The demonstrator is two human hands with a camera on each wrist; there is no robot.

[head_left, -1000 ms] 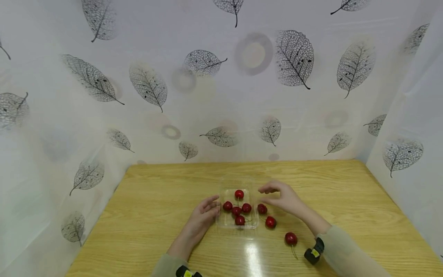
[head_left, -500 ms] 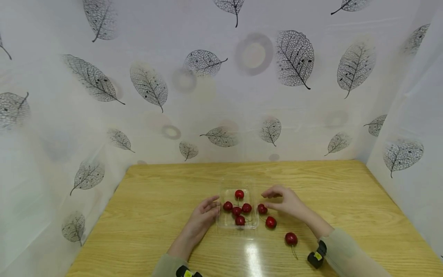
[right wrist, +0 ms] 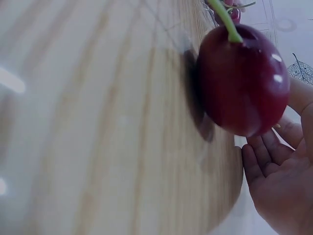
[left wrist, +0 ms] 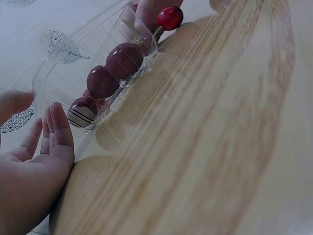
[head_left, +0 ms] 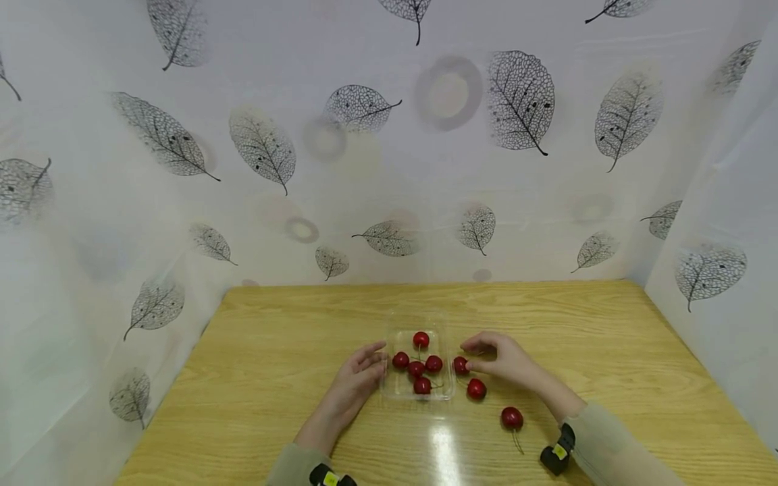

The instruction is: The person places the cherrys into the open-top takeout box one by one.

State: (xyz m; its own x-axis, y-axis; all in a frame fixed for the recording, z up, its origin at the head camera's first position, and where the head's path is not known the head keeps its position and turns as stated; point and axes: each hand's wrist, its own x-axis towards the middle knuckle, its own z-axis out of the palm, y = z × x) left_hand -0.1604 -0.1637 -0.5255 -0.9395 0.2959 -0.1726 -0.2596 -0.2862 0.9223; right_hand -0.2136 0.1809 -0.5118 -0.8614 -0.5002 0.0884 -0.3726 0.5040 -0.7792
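Glossy red, the cherry point(head_left: 460, 365) beside the clear tray point(head_left: 418, 393) is slipping under my right hand point(head_left: 501, 358)'s closing fingertips; it could roll. My left hand point(head_left: 355, 383), fingers relaxed, is steadying the tray.

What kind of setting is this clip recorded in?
Probably a staged recording booth, not a kitchen: a wooden table closed in by leaf-print sheets, with only cherries and a clear plastic tray.
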